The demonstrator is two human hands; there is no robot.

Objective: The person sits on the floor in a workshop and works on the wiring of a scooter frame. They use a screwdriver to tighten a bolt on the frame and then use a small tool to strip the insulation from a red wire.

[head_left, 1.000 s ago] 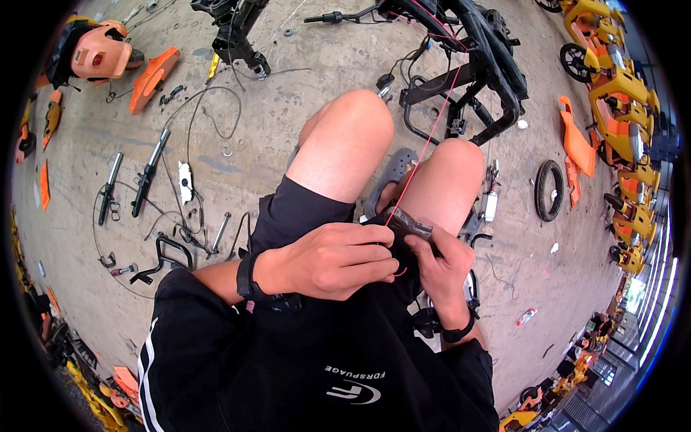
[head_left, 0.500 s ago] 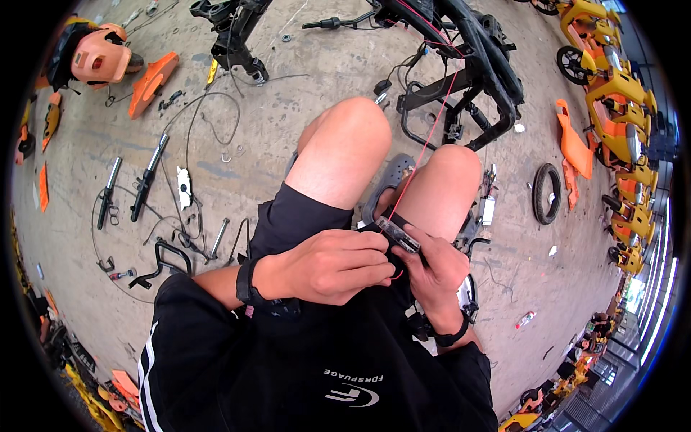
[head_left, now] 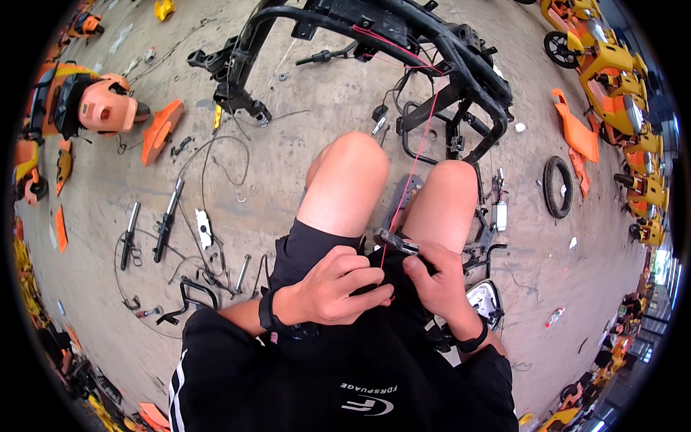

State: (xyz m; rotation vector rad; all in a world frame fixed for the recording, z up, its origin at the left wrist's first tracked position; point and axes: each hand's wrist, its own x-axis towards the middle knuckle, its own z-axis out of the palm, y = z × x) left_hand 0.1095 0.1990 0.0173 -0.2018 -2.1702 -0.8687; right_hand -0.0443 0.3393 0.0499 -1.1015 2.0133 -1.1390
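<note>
Red wire (head_left: 421, 140) runs taut from my lap up to the black frame (head_left: 461, 57); my right hand (head_left: 435, 277) pinches pliers (head_left: 394, 242) on its lower end, left hand (head_left: 335, 288) curled shut beside it.

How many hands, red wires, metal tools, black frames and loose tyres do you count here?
hands: 2, left hand and right hand
red wire: 1
metal tool: 1
black frame: 1
loose tyre: 1
total: 6
</note>
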